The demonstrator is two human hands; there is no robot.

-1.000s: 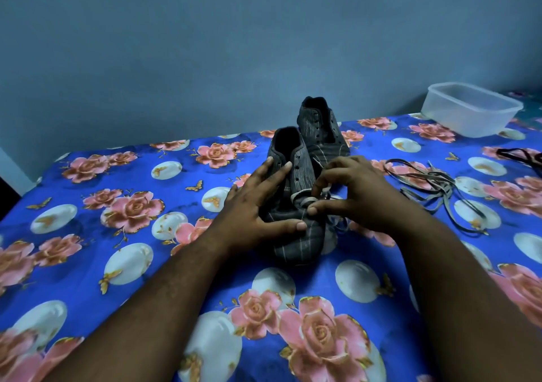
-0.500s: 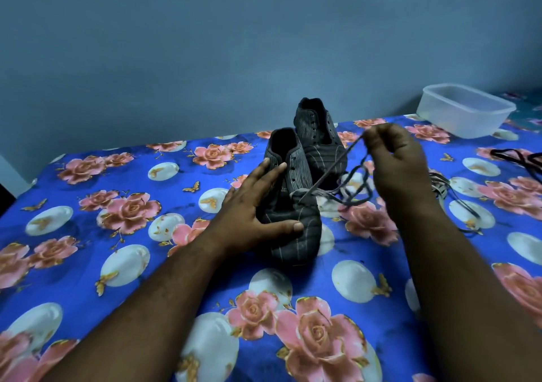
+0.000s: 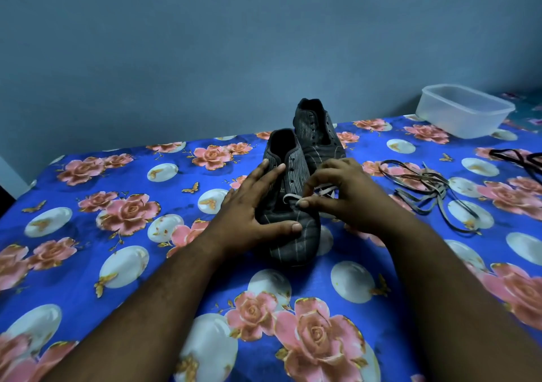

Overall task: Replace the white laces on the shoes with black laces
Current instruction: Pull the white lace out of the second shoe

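Head cam, one frame. Two dark striped shoes sit centre frame on a blue floral sheet (image 3: 88,194); I can't tell if it's a bed or a tabletop under it.

Near shoe (image 3: 289,205): toe toward camera, opening facing away. Far shoe (image 3: 315,135) is just behind it, slightly right, touching or nearly so.

Left hand (image 3: 252,205): spread flat over the left side of the near shoe, fingers open along the eyelet row, thumb across the toe area. Pressing down on it, not wrapped around anything.

Right hand (image 3: 349,196): curled at the right side of the same shoe, thumb and forefinger pinched on a pale lace (image 3: 296,198). A short loop of that lace shows at the lower eyelets, another strip runs under the fingers. Upper eyelets on this shoe look bare.

Right of centre: a loose tangle of greyish laces (image 3: 425,188) lying on the sheet, well apart from the shoes. At the right edge, partly cut off, a darker black lace bundle (image 3: 519,158).

Upper right: clear plastic container (image 3: 465,114) near the wall; I can't see any contents.
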